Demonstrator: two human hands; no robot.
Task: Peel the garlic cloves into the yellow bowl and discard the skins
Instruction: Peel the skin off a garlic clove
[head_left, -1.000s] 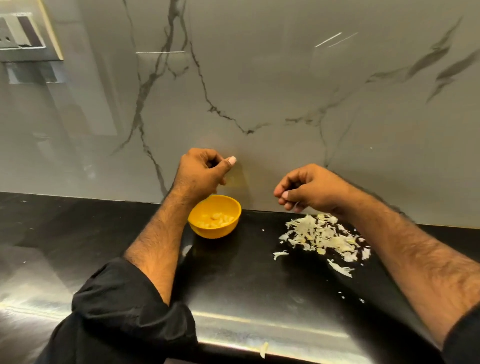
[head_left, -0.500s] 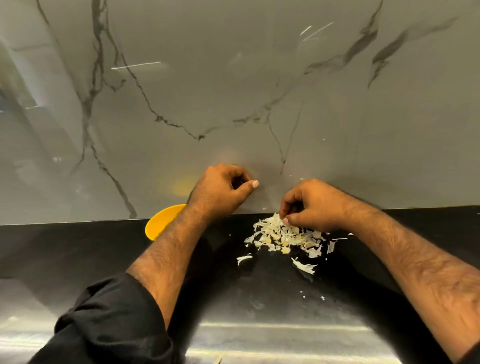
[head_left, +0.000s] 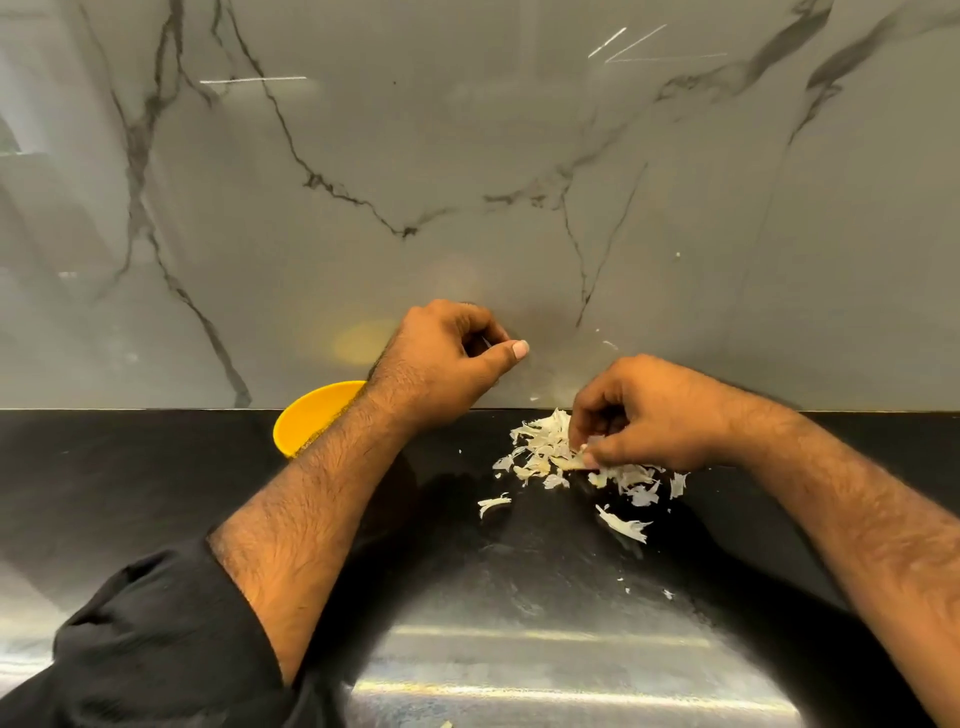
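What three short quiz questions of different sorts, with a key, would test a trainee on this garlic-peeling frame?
1. True or false: the right hand is at the pile of skins on the counter.
2. Multiple choice: what partly hides the bowl? A) the left forearm B) the skins C) a knife
3. Fill in: the left hand is raised, with fingers ____ and thumb stretched out.

Key:
1. True; its fingertips pinch into the pile.
2. A.
3. Curled; whether they hold anything cannot be told.
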